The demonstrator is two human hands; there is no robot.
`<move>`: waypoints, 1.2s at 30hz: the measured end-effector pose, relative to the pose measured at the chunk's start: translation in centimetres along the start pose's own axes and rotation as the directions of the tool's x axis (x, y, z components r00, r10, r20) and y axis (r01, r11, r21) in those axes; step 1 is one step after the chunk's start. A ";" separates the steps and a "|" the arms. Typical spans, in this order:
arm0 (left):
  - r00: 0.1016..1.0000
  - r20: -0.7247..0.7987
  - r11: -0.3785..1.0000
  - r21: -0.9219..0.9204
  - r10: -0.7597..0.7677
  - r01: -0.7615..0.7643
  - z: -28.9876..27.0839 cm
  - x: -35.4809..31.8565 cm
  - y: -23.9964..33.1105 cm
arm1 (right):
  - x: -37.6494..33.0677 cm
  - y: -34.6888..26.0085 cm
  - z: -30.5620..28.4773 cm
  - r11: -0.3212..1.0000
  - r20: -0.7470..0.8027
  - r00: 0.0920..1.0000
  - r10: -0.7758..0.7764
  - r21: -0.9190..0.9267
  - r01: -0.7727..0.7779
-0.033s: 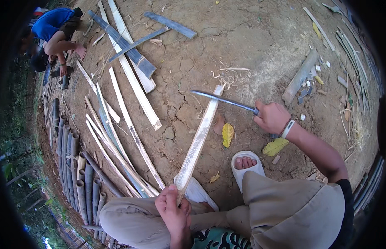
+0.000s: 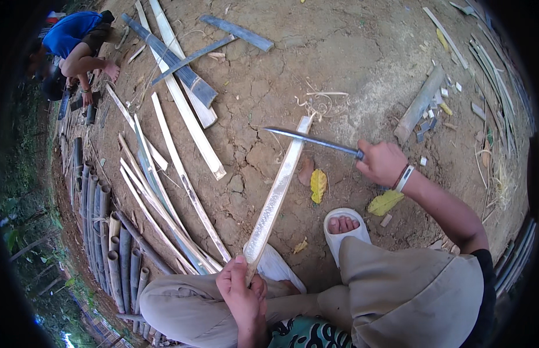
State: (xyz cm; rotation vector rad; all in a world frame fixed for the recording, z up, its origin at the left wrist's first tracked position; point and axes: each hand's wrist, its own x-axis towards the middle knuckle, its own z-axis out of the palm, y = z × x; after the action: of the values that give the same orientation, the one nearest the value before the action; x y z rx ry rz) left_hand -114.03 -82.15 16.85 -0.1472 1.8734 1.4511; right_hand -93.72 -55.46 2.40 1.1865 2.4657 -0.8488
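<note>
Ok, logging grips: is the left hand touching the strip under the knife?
Touching: head view shows the left hand gripping the strip by its near end.

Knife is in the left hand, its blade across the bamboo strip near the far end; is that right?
Wrong hand: the head view shows the knife in the right hand. Its blade does cross the bamboo strip near the far end.

Two hands (image 2: pixel 241 290) (image 2: pixel 384 165) are holding one long knife (image 2: pixel 332 145) and one split bamboo strip (image 2: pixel 279 194); two large yellow leaves (image 2: pixel 318 185) (image 2: pixel 385 203) are lying nearby, and one blue-shirted person (image 2: pixel 72 32) is crouching.
</note>
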 end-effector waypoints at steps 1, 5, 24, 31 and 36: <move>1.000 -0.008 1.000 -0.006 -0.014 0.014 -0.2 0.1 -0.1 | -0.2 0.3 0.2 1.000 0.016 1.000 0.002 0.004 -0.002; 0.999 -0.010 0.999 -0.036 -0.037 0.037 0.2 -0.1 0.3 | -0.8 0.8 -0.1 0.999 -0.058 0.998 0.036 0.008 -0.036; 0.992 0.056 0.994 0.001 0.109 -0.109 -0.1 -2.9 -0.8 | -5.6 -5.4 -0.8 0.234 0.043 0.977 0.211 0.968 -0.093; 0.852 0.507 0.973 0.232 -0.133 0.014 2.9 -4.5 -4.5 | -3.7 -11.9 -1.8 0.000 -0.161 0.983 0.087 0.987 0.162; 0.757 0.646 0.628 0.628 -0.091 -0.460 2.6 -2.9 -2.3 | -3.1 -11.2 -4.2 0.055 -0.060 0.979 -0.196 0.996 0.072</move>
State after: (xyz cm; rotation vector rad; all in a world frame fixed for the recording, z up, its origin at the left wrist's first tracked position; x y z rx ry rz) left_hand -109.54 -81.70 16.66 0.9016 1.7599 0.5532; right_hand -100.50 -60.30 11.48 1.0555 1.5864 -2.9104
